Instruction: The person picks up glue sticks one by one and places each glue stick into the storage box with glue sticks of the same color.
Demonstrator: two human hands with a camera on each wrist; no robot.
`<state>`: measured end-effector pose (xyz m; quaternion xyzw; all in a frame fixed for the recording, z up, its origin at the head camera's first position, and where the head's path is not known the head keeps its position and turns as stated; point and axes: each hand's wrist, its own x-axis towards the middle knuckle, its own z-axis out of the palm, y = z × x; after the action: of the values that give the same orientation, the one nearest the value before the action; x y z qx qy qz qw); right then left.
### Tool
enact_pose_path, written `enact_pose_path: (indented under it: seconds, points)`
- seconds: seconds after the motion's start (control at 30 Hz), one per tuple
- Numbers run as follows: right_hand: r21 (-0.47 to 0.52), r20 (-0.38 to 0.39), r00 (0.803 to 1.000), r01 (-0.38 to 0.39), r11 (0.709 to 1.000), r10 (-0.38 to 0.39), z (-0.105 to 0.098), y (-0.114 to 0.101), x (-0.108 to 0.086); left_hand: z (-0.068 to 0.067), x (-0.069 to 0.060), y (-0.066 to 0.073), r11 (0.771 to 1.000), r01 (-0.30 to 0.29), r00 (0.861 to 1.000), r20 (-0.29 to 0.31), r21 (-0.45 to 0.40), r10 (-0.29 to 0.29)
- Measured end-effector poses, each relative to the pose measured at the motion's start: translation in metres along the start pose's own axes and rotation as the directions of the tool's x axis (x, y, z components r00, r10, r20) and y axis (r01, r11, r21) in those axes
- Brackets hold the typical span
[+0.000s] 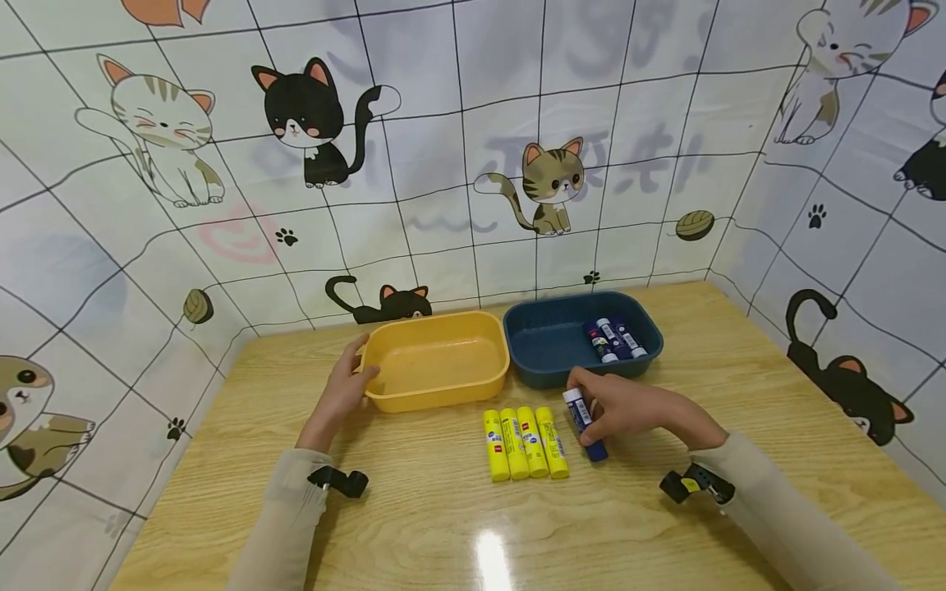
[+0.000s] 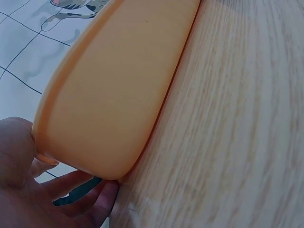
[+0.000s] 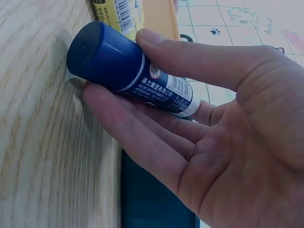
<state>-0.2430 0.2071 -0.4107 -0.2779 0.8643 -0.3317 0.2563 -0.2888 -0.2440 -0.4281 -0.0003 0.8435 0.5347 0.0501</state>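
Observation:
My right hand pinches a dark blue glue stick between thumb and fingers, just above the table in front of the blue tray. The right wrist view shows its ribbed blue cap near the wood and its white end toward the palm. My left hand grips the left end of the yellow tray, thumb over the rim and fingers outside. Several yellow glue sticks lie side by side, left of the held one. Three blue glue sticks lie in the right part of the blue tray.
Both trays stand side by side at the back of the wooden table. Behind and at both sides hangs a white sheet with a grid and cartoon cats. A camera is strapped to each wrist.

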Motion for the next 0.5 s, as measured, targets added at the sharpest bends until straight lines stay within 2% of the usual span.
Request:
enact_pose_path:
  seconds: [0.17, 0.4, 0.5]
  points:
    - [0.032, 0.006, 1.000, 0.020, 0.999, -0.021, 0.000, 0.001, 0.000, 0.000, -0.003, 0.005, 1.000, 0.007, 1.000, 0.005, 0.002, -0.007]
    - [0.058, 0.010, 0.999, 0.046, 0.997, -0.046, 0.000, 0.004, 0.000, 0.002, 0.011, -0.019, 1.000, -0.007, 1.000, -0.016, 0.013, 0.008]
    - [0.060, 0.008, 0.999, 0.042, 0.997, -0.043, 0.000, 0.004, -0.001, 0.002, 0.014, -0.025, 1.000, -0.017, 1.000, -0.026, 0.022, 0.018]
